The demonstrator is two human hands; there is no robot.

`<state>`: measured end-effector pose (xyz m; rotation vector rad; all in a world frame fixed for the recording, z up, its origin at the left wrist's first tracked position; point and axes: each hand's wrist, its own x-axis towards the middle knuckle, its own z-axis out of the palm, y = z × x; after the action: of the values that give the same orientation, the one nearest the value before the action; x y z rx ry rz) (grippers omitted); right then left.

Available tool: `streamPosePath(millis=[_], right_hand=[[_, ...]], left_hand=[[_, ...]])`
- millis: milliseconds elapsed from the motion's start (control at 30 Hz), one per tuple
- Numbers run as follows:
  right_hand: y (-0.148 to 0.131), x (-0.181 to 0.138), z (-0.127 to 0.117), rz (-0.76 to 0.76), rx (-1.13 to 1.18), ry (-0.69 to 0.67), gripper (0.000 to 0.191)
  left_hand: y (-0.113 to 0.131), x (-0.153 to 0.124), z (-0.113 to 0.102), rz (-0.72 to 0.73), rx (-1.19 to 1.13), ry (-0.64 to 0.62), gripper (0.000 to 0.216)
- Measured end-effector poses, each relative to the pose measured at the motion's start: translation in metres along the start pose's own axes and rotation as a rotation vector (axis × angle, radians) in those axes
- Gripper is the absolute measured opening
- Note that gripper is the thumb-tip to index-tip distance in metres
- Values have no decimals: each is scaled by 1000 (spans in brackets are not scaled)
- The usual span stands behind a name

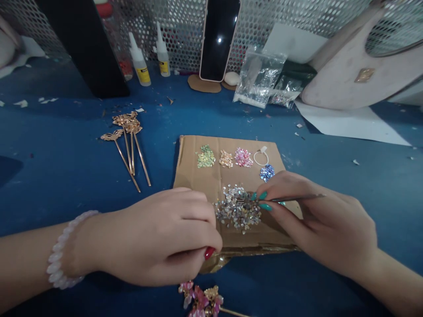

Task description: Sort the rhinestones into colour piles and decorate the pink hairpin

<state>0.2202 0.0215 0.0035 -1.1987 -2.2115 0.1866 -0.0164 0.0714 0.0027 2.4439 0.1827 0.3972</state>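
Note:
My right hand [317, 220] pinches thin metal tweezers [291, 199], their tips reaching into a heap of silvery rhinestones [238, 211] on a piece of brown cardboard [211, 176]. My left hand [165, 237] is curled shut at the cardboard's near left corner, over a gold hairpin with pink petals [201, 301] that shows just below it. What the left fingers hold is hidden. Small piles of green [206, 156], peach [226, 159], pink [243, 157] and blue [267, 172] stones lie along the cardboard's far side.
Three gold hairpins [130, 145] lie to the left on the blue table. Two glue bottles [140, 61], a phone [218, 39] propped upright, clear bags [261, 79], white paper [350, 123] and a pale bag [360, 70] stand along the perforated back wall.

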Motion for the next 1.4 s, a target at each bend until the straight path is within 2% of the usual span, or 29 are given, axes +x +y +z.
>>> streamPosePath(millis=[933, 1400], right_hand=[[-1, -2, 0, -38, 59, -18, 14], [-1, -1, -2, -5, 90, -20, 17]], left_hand=[[-1, -1, 1, -7, -27, -9, 21], [0, 0, 1, -2, -16, -4, 21]])
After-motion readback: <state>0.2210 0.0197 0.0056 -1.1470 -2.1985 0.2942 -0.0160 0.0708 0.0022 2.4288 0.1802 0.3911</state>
